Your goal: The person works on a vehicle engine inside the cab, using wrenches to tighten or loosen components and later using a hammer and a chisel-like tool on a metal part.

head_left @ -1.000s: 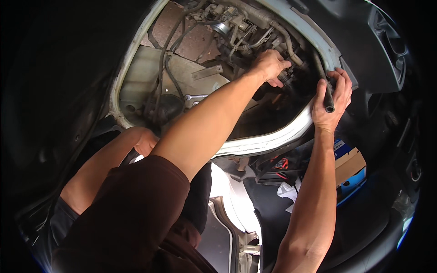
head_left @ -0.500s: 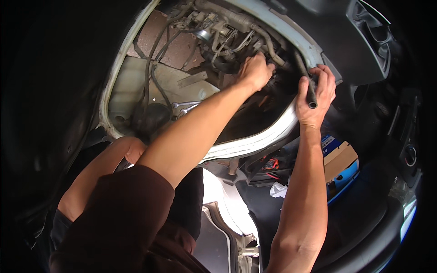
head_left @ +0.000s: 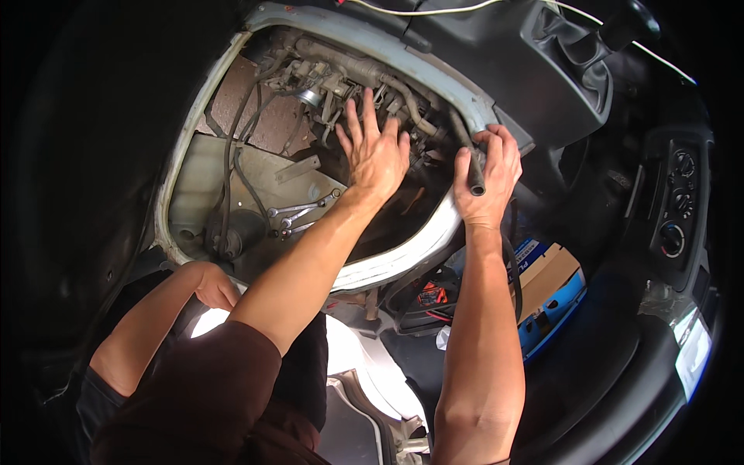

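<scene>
My left hand (head_left: 375,157) is open, its fingers spread over the hoses and metal parts of an engine (head_left: 341,81). The hand holds nothing; whether its fingertips touch the parts I cannot tell. My right hand (head_left: 493,180) is closed around a dark hollow tube (head_left: 475,172) at the right corner of the engine bay's pale rim (head_left: 440,239). The tube's open end points toward me between thumb and fingers, and its far end runs into the bay. Several combination wrenches (head_left: 298,209) lie near my left forearm, on a pale panel (head_left: 213,167) inside the bay.
Black cables (head_left: 229,167) hang across the bay's left side. A bent bare limb (head_left: 151,329) shows at lower left; whose it is I cannot tell. Right of my forearm stand a blue and brown cardboard box (head_left: 552,291) and a dashboard with round knobs (head_left: 682,203). A black tray (head_left: 418,306) holds red-handled items.
My left hand has drawn back from among the engine parts, and its fingers have spread. My right hand stays on the tube at the rim. The whole view has shifted.
</scene>
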The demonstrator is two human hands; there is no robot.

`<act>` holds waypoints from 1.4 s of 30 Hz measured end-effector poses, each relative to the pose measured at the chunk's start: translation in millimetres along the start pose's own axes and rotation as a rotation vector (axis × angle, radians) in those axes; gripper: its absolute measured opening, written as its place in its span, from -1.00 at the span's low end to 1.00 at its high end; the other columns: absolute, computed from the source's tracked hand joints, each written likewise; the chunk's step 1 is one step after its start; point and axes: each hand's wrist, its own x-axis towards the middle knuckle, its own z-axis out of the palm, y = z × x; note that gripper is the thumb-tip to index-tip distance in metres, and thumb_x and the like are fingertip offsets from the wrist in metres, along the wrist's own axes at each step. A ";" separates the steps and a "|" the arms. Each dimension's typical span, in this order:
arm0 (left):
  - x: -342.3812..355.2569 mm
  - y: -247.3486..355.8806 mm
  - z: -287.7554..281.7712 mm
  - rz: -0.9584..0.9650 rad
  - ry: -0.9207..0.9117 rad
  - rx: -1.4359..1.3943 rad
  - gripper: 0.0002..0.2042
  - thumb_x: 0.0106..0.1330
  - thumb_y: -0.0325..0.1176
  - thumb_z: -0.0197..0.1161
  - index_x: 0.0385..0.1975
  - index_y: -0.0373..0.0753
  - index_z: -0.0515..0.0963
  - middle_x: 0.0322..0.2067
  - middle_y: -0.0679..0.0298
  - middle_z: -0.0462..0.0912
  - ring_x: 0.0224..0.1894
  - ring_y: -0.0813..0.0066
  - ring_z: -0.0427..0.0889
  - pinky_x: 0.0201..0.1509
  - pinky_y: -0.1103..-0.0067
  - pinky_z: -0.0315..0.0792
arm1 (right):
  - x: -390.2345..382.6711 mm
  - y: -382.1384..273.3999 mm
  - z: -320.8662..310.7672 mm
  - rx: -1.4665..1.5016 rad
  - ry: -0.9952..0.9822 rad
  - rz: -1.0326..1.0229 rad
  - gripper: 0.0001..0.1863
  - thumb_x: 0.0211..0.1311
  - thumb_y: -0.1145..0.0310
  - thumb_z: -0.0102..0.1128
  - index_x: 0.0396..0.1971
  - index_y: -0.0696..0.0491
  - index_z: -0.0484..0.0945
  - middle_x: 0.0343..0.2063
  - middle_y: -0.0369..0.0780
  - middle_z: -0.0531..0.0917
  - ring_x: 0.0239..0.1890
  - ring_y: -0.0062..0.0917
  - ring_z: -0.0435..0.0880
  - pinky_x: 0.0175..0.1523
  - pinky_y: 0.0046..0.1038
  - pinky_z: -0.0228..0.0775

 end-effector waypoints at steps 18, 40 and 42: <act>2.1 26.3 29.1 -0.450 -0.228 -0.256 -0.84 0.35 -0.22 0.46 -0.27 -0.17 0.76 0.68 0.24 -0.20 0.66 -0.29 -0.29 0.51 -0.39 -0.02 | 3.4 -3.1 -3.9 0.038 -0.072 0.031 -0.65 0.18 0.26 0.27 -0.06 0.08 0.55 0.16 -0.05 0.51 0.31 -0.02 0.43 0.50 0.04 0.11; -1.9 25.0 34.3 -0.399 -0.215 -0.179 -0.77 0.42 -0.18 0.37 -0.22 -0.24 0.72 0.68 0.19 -0.26 0.66 -0.33 -0.36 0.48 -0.44 -0.04 | 4.6 -3.0 -5.9 0.034 -0.068 0.018 -0.65 0.21 0.23 0.25 -0.07 0.09 0.57 0.16 -0.04 0.49 0.28 0.00 0.42 0.44 0.05 0.15; -2.7 25.3 30.5 -0.390 -0.220 -0.187 -0.77 0.42 -0.19 0.37 -0.23 -0.24 0.73 0.68 0.19 -0.27 0.66 -0.33 -0.37 0.48 -0.45 -0.04 | 4.4 -3.5 -5.6 0.036 -0.073 0.019 -0.65 0.21 0.23 0.24 -0.07 0.09 0.57 0.16 -0.04 0.49 0.29 0.00 0.42 0.44 0.05 0.15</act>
